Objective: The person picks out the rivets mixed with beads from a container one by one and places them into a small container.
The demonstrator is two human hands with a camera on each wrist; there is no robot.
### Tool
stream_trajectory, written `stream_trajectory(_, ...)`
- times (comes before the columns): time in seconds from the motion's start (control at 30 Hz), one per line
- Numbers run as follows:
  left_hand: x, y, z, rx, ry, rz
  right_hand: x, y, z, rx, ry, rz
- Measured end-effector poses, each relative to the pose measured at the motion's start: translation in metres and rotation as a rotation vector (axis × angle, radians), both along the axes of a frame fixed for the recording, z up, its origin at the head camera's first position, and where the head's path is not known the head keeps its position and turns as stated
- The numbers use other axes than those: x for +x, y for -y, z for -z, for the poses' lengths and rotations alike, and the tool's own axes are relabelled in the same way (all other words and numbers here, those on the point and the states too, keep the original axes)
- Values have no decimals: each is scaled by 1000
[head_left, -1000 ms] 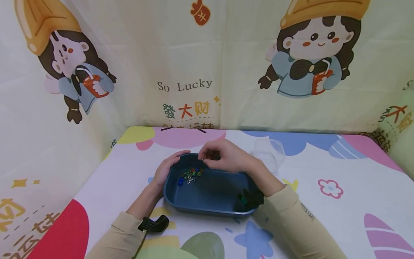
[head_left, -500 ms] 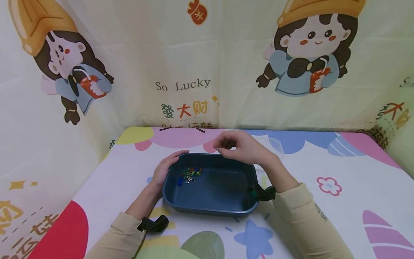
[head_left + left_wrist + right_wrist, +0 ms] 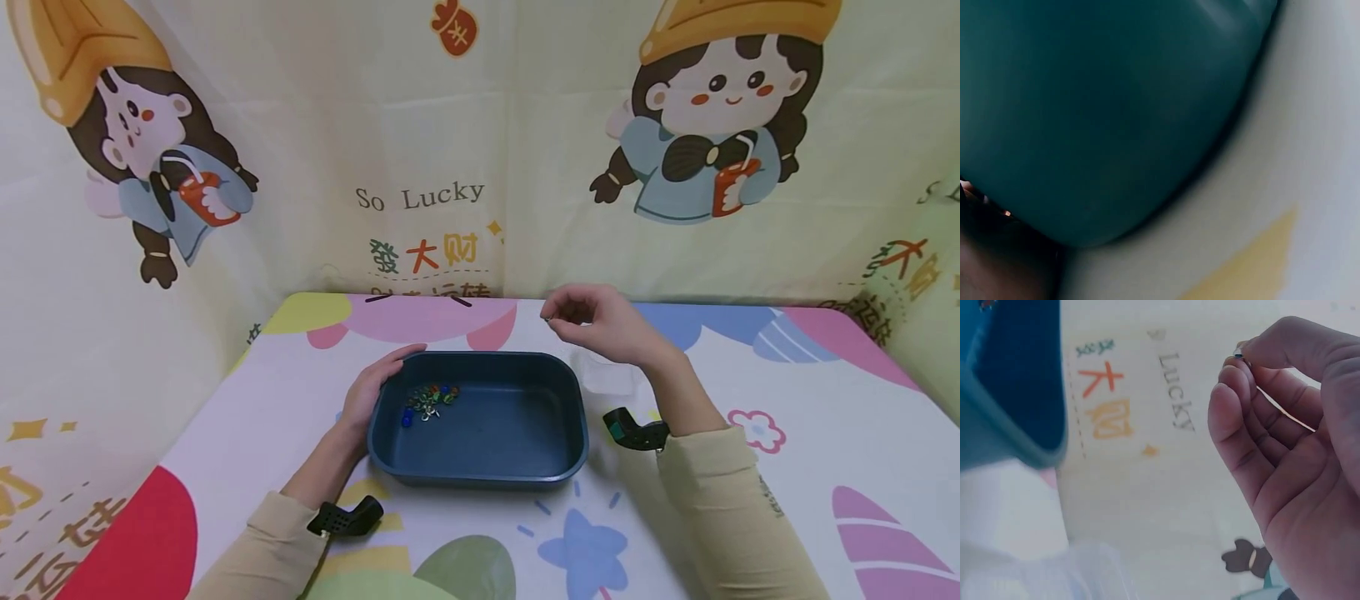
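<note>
Along the left side, left hand (image 3: 367, 392): rests against the outer wall of the blue tray (image 3: 495, 425), fingers lying relaxed on its far left rim rather than clenched; light, even pressure there should stop the tray sliding.
Bead heap (image 3: 431, 398): small pieces sit close together on the tray's floor, at the left; a loose one at the edge is probably easiest to take cleanly.
Clear container (image 3: 609, 377): on the table just right of the tray, partly behind the right arm; the sleeve and wrist would do well to stay clear of it.
Right hand (image 3: 600, 321): raised beyond the tray's far right corner, thumb and index finger nearly closed together on a tiny shiny piece (image 3: 1238, 355), the other fingers loosely curled.
Pinch: the piece sits at the very fingertips, so a steady, moderate squeeze seems best; too hard and it could spring out.
Count, near: two sleeved arms, two black wrist cameras (image 3: 347, 518), one tray.
Count, middle: one heap, its pieces too small and crowded to number, some blue, green, red and silvery; one clear container.
Count, far: one pinched piece, two large cartoon figures on the backdrop (image 3: 555, 167).
</note>
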State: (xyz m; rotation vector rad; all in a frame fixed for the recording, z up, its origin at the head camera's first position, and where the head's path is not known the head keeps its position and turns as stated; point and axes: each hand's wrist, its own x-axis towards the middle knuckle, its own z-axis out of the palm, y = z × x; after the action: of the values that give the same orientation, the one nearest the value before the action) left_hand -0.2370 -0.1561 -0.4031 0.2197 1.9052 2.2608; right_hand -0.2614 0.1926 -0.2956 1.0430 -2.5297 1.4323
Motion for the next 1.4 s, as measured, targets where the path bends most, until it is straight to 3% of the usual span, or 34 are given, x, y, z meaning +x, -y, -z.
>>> stream_trajectory(0.37,-2,0,-1,-26,9,-1,-5,-34,-2,116,72,81)
stream_trajectory(0.73,-3,-1,-3,-48,-5,-7,-12,-53,9,271,132,201)
stream_trajectory(0.97,-1,-2,-2,-63,-4,-23,-14,-58,12,329,132,218)
stream_trajectory(1.4,-3,-1,-2,-31,6,6,-16,-62,16,390,172,209)
